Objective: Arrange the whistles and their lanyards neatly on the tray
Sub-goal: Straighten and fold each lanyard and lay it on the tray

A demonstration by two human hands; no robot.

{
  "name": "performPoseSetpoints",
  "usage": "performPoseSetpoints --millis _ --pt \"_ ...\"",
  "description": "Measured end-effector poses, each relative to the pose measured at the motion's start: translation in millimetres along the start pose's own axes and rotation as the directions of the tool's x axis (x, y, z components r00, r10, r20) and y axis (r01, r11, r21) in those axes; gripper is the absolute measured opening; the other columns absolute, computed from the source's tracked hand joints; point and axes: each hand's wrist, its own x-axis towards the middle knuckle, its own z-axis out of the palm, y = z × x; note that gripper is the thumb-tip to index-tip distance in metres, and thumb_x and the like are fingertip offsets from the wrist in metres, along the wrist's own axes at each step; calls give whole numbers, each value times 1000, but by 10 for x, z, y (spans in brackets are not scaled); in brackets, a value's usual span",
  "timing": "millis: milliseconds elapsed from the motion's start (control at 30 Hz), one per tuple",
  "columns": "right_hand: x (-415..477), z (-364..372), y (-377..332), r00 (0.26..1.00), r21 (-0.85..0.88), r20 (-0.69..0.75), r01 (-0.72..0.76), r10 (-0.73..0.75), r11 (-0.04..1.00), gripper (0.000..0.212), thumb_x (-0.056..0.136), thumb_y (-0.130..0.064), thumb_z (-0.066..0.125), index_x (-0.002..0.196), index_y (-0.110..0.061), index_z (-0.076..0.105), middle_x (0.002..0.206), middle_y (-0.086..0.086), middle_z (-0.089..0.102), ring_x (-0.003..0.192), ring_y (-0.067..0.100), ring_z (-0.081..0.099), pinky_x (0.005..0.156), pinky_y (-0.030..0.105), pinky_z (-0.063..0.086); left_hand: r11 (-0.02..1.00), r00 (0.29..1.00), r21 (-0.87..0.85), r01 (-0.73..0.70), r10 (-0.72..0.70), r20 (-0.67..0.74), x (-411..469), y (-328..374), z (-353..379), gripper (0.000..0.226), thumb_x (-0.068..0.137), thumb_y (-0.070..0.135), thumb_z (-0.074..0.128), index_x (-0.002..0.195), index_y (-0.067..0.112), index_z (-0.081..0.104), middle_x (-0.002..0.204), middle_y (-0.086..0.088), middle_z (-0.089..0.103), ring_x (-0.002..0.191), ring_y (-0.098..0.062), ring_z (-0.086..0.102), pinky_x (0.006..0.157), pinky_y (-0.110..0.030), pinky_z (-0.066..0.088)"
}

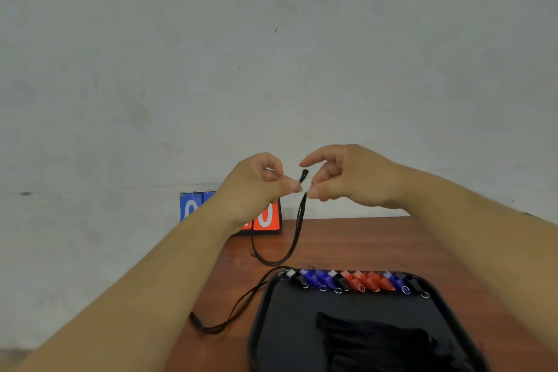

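Brown desk [347,238] against a grey wall [271,39]. Toward the desk's near right corner, black tray [302,311]. Raised above the desk's far edge, left hand [253,187] and right hand [347,178], nearly touching. On the tray's near half, heap of black lanyards [377,338]. At the desk's far edge, blue-and-red score board [265,217]. Pinched between the left fingers [287,187] and the right fingers [320,192], one held lanyard [297,229], its loop hanging toward the desk. From the tray's far left corner, loose lanyard [235,308] trailing onto the desk. Along the tray's far edge, row of whistles [356,281]: black, blue, red.
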Motion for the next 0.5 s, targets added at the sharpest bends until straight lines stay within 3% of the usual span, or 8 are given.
performPoseSetpoints --millis 100,200,267,367,500 --pt "-23 -25 -65 999 -14 27 17 -16 1000 42 84 -19 82 122 -30 67 94 1 77 82 10 73 73 20 54 998 999 49 -28 26 39 -34 29 26 26 88 13 79 91 15 53 79 2 78 45 -3 48 52 -24 40" --pt "-37 -37 -69 999 -26 29 23 -23 999 24 84 -20 82 106 -26 74 88 0 77 81 11 73 74 21 54 999 998 50 -21 18 52 -54 26 39 27 88 12 78 90 14 52 72 4 76 46 -4 47 53 -26 40" --pt "-46 -41 -60 1000 -26 17 18 -17 1000 13 84 -19 82 95 -20 76 82 0 77 79 11 73 75 24 55 1000 998 25 -14 12 58 -67 24 54 26 88 11 79 88 14 53 77 -4 77 49 -8 47 54 -30 40" --pt "-83 -65 -23 1000 -26 14 -8 9 1000 10 84 -19 82 90 -15 76 78 1 77 74 7 72 69 18 54 1000 997 -4 8 -7 83 -71 5 59 23 86 11 80 88 15 58 89 -17 77 54 -10 52 57 -30 42" --pt "-202 -181 230 994 41 -61 -88 91 995 10 84 -18 82 90 -11 76 80 5 78 76 10 74 70 18 56 993 990 -84 87 -77 119 -62 -228 30 20 83 2 81 85 16 67 79 -5 72 68 -17 58 63 -29 49"
